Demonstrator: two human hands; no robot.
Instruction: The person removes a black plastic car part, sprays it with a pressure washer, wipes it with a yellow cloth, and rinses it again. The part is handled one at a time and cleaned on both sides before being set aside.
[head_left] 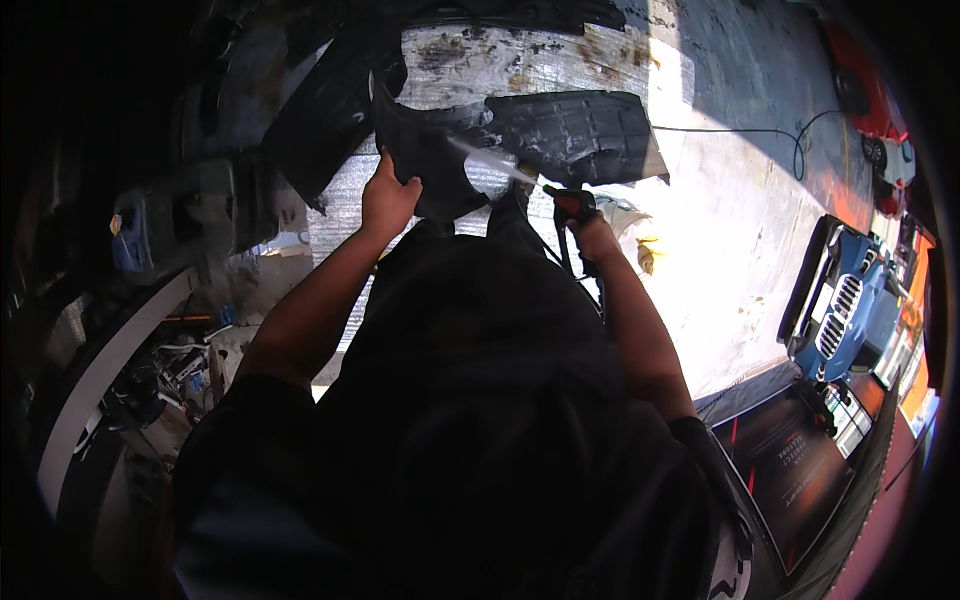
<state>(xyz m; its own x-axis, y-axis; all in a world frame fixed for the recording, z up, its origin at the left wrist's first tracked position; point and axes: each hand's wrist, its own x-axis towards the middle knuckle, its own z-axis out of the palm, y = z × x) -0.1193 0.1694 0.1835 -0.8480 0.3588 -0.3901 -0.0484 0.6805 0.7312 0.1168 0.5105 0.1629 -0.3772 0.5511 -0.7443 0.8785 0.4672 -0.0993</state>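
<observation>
My left hand (390, 200) grips the near left edge of a curved black plastic panel (428, 150), much like a car's wheel-arch liner, with the thumb and a finger showing. It stands tilted in front of my legs. My right hand (598, 238) is wrapped round the grip of a red and black spray gun (574, 205). From its nozzle a white jet of water (490, 158) shoots left onto the panel's face. A second dark, ribbed panel (580, 135) lies just right of it; whether the two are joined I cannot tell.
More black panels (325, 125) lie at the far left on the wet, shiny floor (480, 65). A dark hose (735, 130) runs off to the right. A yellow cloth-like thing (650, 255) lies beyond my right hand. Blue (850, 300) and red (870, 80) cars stand at the right.
</observation>
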